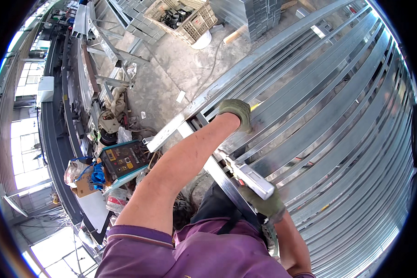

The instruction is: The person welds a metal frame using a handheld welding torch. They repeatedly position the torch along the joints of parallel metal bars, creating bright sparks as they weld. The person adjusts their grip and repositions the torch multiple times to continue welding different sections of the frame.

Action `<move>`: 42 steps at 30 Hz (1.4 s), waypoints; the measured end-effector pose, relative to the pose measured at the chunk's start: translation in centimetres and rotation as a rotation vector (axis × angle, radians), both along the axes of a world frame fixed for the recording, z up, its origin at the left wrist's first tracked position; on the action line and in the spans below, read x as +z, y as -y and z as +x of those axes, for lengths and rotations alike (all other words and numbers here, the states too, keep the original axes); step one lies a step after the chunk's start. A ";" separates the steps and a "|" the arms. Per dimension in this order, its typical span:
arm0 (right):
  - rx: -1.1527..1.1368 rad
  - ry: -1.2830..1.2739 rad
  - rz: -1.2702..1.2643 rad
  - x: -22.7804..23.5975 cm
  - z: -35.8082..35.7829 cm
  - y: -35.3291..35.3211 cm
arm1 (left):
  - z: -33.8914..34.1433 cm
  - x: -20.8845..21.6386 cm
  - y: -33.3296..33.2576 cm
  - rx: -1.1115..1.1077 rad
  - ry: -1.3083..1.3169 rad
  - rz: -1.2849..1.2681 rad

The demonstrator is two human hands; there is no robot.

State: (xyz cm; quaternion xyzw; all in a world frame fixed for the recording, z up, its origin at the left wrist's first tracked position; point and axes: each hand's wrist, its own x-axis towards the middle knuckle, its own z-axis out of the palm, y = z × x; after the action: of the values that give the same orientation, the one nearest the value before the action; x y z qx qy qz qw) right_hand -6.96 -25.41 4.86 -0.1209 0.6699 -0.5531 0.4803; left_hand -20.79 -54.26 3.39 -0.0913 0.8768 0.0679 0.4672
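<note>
My left hand (236,113), in a green work glove, reaches forward onto the near end of a metal frame of long steel tubes (301,97). Its fingers curl down out of sight, and what they hold is hidden. A small yellow strip shows beside the glove. In my gloved right hand (268,204) is a silver, box-bodied welding gun (252,180), gripped from below. Its narrow nozzle points away from me, toward the corner of the frame. The frame's end bar (229,185) runs close in front of my body.
Many galvanised tubes (347,185) lie side by side across the right. On the left stands a control box (125,160) with a dark panel, among bags and cables. A beige crate (190,28) and stacked steel tubes (262,21) stand at the far side.
</note>
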 end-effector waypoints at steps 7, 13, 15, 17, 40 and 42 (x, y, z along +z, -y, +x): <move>-0.181 0.330 0.083 4.4 -2.7 -4.7 | 2.0 1.1 0.4 0.208 -0.090 0.048; -0.191 -0.092 0.156 6.6 -1.3 -8.1 | 13.1 1.4 8.1 0.942 -0.616 0.209; -0.248 -0.075 0.169 6.2 -0.2 -9.2 | 18.5 2.4 10.2 0.986 -0.591 0.087; -0.244 -0.126 0.115 5.2 0.7 -10.3 | 25.7 1.4 12.0 1.002 -0.475 -0.039; -0.367 -0.181 0.103 6.0 7.3 -14.6 | 43.1 0.8 1.6 0.915 -0.019 0.049; -0.433 -0.272 0.083 6.0 8.4 -14.9 | 42.3 0.4 2.6 0.908 -0.012 0.056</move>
State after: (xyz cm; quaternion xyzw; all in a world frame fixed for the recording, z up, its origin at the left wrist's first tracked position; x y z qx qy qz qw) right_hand 1.47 -10.48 10.90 -0.0281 0.7607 -0.5938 0.2607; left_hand 21.50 -56.90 3.74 -0.4535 0.7485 0.2900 0.3873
